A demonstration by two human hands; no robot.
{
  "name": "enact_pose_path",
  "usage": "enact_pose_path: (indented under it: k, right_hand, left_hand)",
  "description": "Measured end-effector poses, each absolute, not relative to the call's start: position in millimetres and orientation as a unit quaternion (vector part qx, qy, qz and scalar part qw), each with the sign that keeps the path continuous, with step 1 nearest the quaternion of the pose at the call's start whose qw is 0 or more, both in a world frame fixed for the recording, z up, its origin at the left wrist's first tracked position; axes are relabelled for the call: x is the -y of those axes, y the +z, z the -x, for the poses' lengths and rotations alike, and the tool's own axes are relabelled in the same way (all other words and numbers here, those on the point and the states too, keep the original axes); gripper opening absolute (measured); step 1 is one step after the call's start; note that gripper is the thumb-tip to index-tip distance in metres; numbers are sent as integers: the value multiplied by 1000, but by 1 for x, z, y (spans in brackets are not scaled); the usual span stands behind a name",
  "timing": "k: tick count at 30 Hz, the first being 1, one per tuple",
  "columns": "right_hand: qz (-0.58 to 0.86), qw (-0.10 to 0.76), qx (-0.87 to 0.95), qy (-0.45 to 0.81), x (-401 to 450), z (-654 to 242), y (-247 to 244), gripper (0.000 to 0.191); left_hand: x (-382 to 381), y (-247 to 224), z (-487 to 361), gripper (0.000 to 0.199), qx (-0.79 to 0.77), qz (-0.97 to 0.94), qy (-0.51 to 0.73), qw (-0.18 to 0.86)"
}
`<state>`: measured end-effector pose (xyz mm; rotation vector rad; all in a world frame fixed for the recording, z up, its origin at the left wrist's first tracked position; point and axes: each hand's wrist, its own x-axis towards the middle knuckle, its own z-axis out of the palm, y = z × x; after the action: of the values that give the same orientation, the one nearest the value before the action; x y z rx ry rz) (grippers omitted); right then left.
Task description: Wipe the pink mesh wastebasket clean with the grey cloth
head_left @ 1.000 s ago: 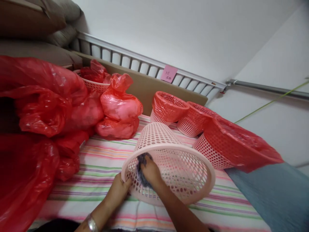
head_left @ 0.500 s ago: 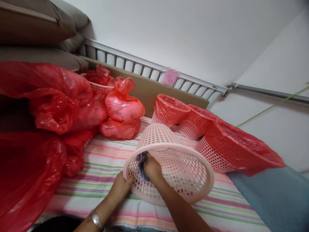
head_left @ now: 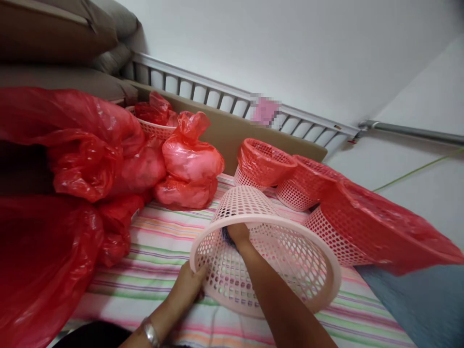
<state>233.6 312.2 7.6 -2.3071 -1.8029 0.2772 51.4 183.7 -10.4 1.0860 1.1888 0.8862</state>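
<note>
Left hand [head_left: 192, 281] pinches the left rim [head_left: 193, 252] of a pink mesh basket [head_left: 243, 202], lying on its side, mouth nearward, on striped cloth [head_left: 163, 237]; the right hand [head_left: 239, 234], inside it, clutches a dark rag [head_left: 228, 238]. Red bags [head_left: 192, 165] heap along the left; farther right stand three red-lined baskets [head_left: 333, 236]; at the far wall [head_left: 290, 43], a radiator [head_left: 213, 97].
</note>
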Motion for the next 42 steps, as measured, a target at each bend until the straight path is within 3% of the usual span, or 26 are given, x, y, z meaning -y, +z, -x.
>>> enact_pose_path:
  k: [7, 13, 18, 22, 32, 38, 42]
  right_hand:
    - [764, 75, 630, 114, -227, -202, 3, 43]
    - [698, 60, 706, 102, -134, -194, 5, 34]
    - [723, 16, 690, 19, -147, -203, 5, 33]
    - [737, 38, 674, 8, -200, -210, 3, 33]
    - [736, 87, 670, 32, -308, -236, 0, 35]
    - [748, 89, 655, 54, -285, -233, 5, 37]
    - [753, 74, 649, 76, -228, -213, 3, 40]
  left_hand:
    - [-179, -23, -59, 41, -521, -481, 373, 599]
    - [-184, -4, -50, 27, -497, -577, 432, 482]
    - [-182, 19, -31, 20, -516, -680, 397, 338]
    - [-178, 24, -27, 19, -515, -701, 374, 323]
    - [-171, 16, -26, 18, -530, -620, 420, 397]
    - [-149, -27, -59, 45, -474, -497, 345, 640]
    - [-143, -42, -71, 51, -468, -462, 361, 661]
